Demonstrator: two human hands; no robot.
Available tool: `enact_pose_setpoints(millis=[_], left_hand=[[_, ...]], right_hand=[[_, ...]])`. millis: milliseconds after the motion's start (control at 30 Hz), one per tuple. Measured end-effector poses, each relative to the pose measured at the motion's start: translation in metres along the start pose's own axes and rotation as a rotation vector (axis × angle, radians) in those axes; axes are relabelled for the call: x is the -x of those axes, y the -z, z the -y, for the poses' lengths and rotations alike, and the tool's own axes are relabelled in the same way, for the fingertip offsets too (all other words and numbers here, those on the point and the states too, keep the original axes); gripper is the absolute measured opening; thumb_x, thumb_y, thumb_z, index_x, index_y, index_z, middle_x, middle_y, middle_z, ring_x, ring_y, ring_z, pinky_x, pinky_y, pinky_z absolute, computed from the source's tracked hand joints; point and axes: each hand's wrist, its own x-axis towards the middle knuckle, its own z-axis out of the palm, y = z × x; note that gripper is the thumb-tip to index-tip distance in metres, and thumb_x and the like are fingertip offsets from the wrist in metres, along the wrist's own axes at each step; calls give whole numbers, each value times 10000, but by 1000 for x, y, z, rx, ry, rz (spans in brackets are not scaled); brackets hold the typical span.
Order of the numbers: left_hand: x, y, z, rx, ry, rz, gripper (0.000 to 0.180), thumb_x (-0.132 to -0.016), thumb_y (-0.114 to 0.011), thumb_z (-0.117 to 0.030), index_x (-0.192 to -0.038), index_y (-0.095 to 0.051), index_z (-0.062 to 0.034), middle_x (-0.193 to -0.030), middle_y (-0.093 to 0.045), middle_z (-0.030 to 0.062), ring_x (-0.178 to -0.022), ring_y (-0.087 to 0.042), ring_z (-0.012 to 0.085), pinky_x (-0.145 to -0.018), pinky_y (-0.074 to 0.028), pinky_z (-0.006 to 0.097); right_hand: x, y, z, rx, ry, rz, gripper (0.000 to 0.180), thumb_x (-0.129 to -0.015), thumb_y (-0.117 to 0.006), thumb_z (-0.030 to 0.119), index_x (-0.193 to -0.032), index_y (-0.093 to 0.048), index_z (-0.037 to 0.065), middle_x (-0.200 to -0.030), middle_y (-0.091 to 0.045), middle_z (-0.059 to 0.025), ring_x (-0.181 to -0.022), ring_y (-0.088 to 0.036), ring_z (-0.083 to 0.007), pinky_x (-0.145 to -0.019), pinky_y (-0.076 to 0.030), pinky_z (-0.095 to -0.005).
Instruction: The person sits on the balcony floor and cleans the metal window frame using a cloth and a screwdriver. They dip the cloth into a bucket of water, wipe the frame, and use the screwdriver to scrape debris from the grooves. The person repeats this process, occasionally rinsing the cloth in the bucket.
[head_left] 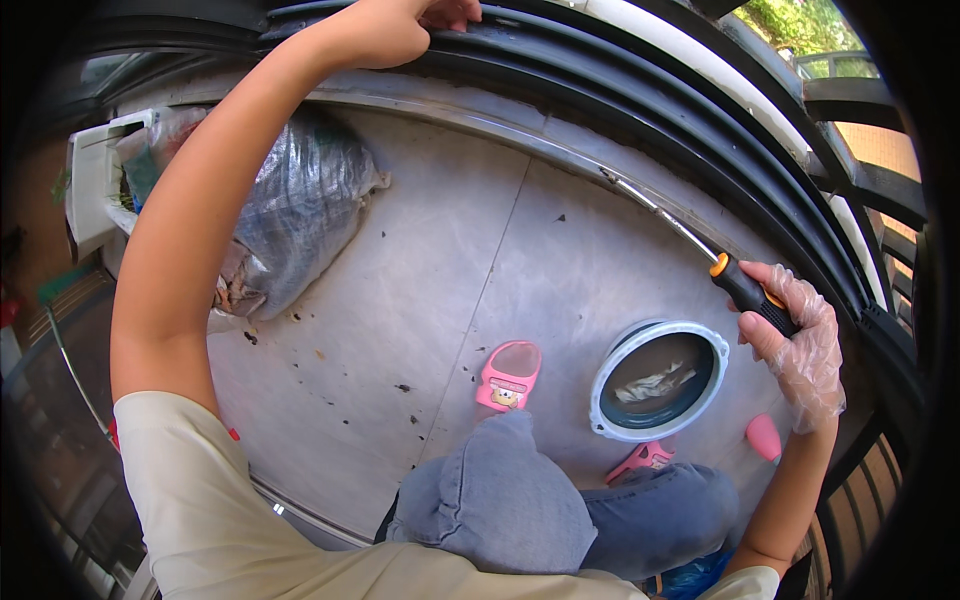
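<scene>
My bare left hand (pixel 405 32) is at the top edge, over the dark window rail (pixel 560 62), its fingers curled and partly cut off by the picture's edge. What they hold, if anything, is hidden. On the right, my right hand (pixel 800 345) wears a clear plastic glove and is closed round the black-and-orange handle of a screwdriver (pixel 742 285). Its long metal shaft points up and left, the tip close to the ledge (pixel 560 150) below the rail. Below the shaft stands a light-blue-rimmed basin (pixel 596 390) with murky water and a crumpled pale cloth (pixel 655 382) in it.
A full silvery plastic sack (pixel 320 200) lies at the left against a white container (pixel 90 190). Dark crumbs dot the grey tiled floor (pixel 420 250). My feet wear pink clogs (pixel 511 372), and a pink object (pixel 763 437) lies nearby. Black railings (pixel 865 105) run along the right.
</scene>
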Motion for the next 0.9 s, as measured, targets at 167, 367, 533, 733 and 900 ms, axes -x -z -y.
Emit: enact_pose_setpoints(millis=[167,367,533,733,900], left_hand=[[2,-7,-11,-126,7,25,498,-629,-394,127,-1084,-563,16,-999,-626,162,-992,-586,267,-884,-457,345],[3,3,-5,28,103,-24,559,-607,-371,143,-1116,-563,15,-1031,-630,181,-1042,-584,274,-922,-453,349],[18,0,8,169,-9,-104,602,-612,-347,159,-1159,-553,14,-1087,-626,197,-1095,-575,284,-984,-428,344],[17,-4,8,-34,-69,-90,570,-635,-365,143,-1162,-546,25,-1080,-631,209,-1081,-585,306,-963,-440,361],[10,2,6,-21,69,-52,565,-620,-385,125,-1148,-557,19,-1048,-634,198,-1036,-591,292,-907,-461,359]], right_hand=[[-7,-17,7,-68,56,-76,394,-724,-739,65,-1110,-660,58,-934,-603,-62,-863,-562,-142,-829,-436,-265],[-52,-72,35,204,651,-327,357,-749,-736,81,-1093,-644,54,-861,-649,-156,-756,-628,-296,-726,-496,-340],[-76,-96,51,203,645,-312,336,-766,-723,94,-1088,-650,34,-900,-657,-195,-786,-635,-343,-730,-503,-357],[-88,-111,62,352,693,-408,311,-787,-702,132,-1081,-653,41,-881,-655,-204,-787,-634,-360,-726,-515,-372],[-89,-114,65,448,697,-429,297,-792,-694,143,-1072,-651,56,-850,-650,-188,-794,-635,-353,-740,-518,-386]])
